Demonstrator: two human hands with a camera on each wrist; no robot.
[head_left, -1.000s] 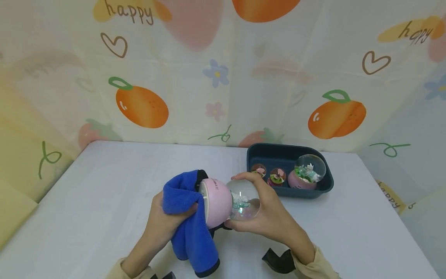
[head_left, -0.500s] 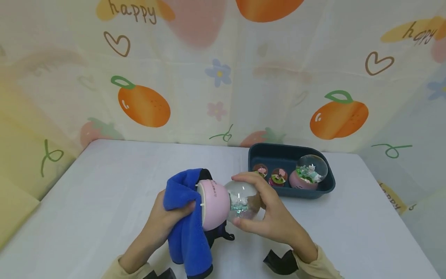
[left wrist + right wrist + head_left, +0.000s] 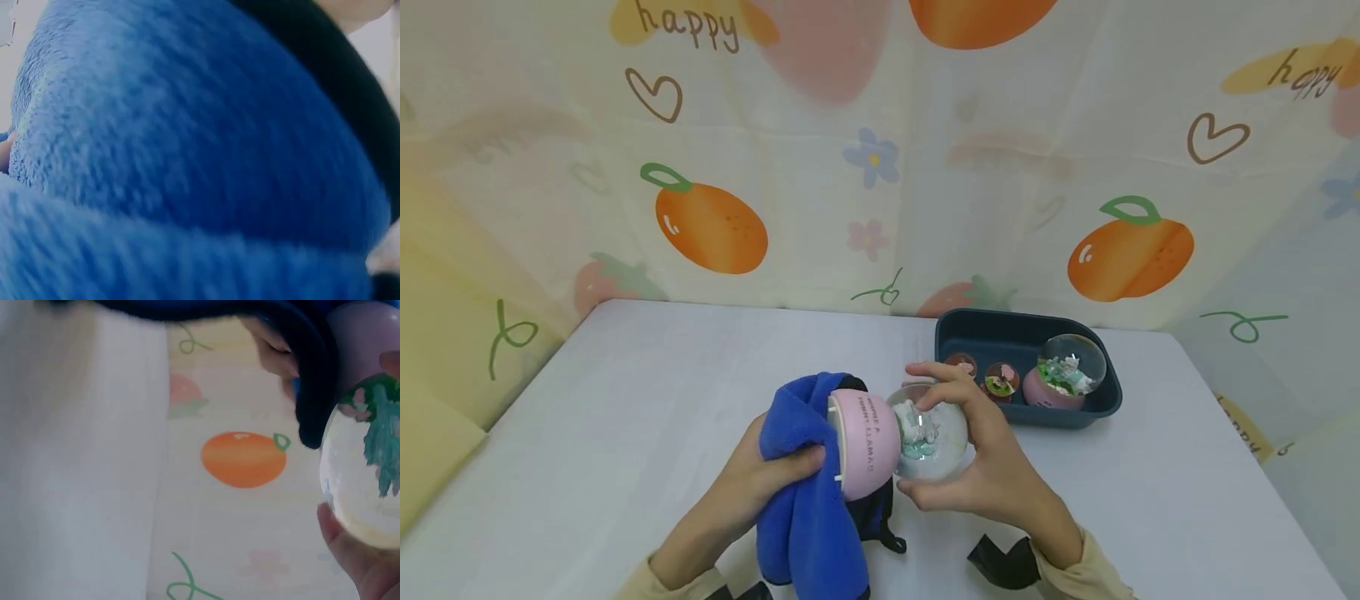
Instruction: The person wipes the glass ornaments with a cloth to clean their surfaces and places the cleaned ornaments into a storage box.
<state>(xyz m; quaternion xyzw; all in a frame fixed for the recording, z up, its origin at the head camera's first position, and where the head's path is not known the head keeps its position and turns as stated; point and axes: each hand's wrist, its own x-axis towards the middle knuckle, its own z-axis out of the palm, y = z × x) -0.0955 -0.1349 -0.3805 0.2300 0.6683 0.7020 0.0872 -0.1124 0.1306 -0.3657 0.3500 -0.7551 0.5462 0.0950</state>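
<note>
A snow globe with a pink base [image 3: 867, 446] lies on its side between the two hands, raised over the table. Dark lettering runs across the base, and a pale figure shows inside its clear ball [image 3: 353, 487]. My left hand [image 3: 767, 471] holds the base's underside through a blue plush cloth [image 3: 812, 508] with black edging, thumb on top. That cloth fills most of the left wrist view. On the other side, my right hand [image 3: 981, 450] grips the clear ball, thumb below and fingers over the top.
At the back right of the white table [image 3: 700, 358] stands a dark blue tray [image 3: 985, 329]. In it are a second pink-based snow globe [image 3: 1063, 371] and two small globes, one of them [image 3: 1001, 381] nearer the middle. A fruit-patterned cloth [image 3: 820, 217] hangs behind.
The snow globe has rolled about its long axis, so its lettering now faces up more fully. My right fingers have shifted over the ball, and the blue cloth's hanging end has swung slightly.
</note>
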